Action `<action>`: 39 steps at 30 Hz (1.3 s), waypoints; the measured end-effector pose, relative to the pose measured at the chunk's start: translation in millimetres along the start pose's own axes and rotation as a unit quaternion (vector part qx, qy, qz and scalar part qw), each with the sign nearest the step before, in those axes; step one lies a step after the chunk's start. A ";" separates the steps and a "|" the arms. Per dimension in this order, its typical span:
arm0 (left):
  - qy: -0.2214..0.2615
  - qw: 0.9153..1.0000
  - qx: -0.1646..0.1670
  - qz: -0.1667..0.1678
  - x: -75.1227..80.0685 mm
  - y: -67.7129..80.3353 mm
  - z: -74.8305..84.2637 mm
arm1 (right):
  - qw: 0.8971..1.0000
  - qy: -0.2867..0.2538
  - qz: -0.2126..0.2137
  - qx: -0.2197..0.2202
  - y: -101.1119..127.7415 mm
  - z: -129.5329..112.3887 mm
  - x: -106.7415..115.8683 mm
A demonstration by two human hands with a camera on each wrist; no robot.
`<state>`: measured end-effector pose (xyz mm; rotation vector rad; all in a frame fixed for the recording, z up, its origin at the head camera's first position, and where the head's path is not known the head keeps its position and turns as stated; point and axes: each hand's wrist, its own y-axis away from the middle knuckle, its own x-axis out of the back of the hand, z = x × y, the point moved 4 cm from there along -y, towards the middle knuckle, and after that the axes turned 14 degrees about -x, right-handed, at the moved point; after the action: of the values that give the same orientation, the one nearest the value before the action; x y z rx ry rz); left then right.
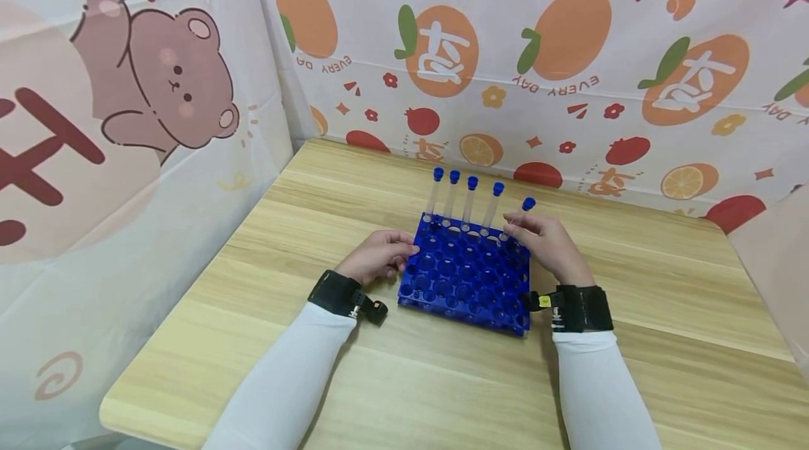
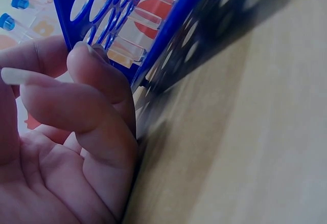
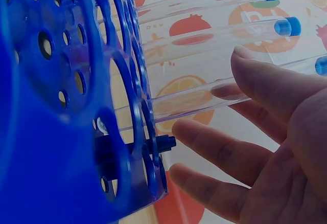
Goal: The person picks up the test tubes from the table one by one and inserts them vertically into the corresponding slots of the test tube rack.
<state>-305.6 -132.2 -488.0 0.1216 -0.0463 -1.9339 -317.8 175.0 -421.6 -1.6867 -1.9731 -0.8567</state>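
My white sleeves (image 1: 287, 380) lead up to both hands at a blue rack on the worktop.

My left hand (image 1: 378, 255) rests with curled fingers (image 2: 97, 75) against the left edge of the rack (image 1: 468, 273), gripping it. My right hand (image 1: 548, 243) is at the rack's far right corner, thumb and fingers (image 3: 265, 88) pinching the rightmost clear tube (image 1: 520, 217), which leans to the right in its hole. Four more blue-capped tubes (image 1: 469, 201) stand along the back row. The rack sits mid-way across the wooden worktop (image 1: 682, 338), with a fruit-print cloth (image 1: 569, 50) hanging behind.
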 end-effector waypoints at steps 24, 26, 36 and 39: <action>0.003 1.000 -0.001 -0.001 1.7 -0.9 -1.1 | 0.998 0.007 -0.060 0.001 -2.2 -2.4 -10.5; 0.004 1.000 -0.001 -0.002 1.6 -1.0 -0.8 | 0.998 0.006 -0.060 0.000 -2.3 -2.2 -10.4; 0.008 1.000 -0.001 -0.002 2.0 -0.9 -0.4 | 0.998 -0.013 -0.062 -0.022 0.3 0.5 -3.4; 0.009 1.000 0.000 -0.001 1.8 -0.9 -0.7 | 0.998 -0.014 -0.054 -0.029 1.1 2.6 0.7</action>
<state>-306.9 -133.6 -488.8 0.1384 -0.0335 -1.9351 -316.6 177.4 -422.8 -1.6444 -2.0942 -0.9427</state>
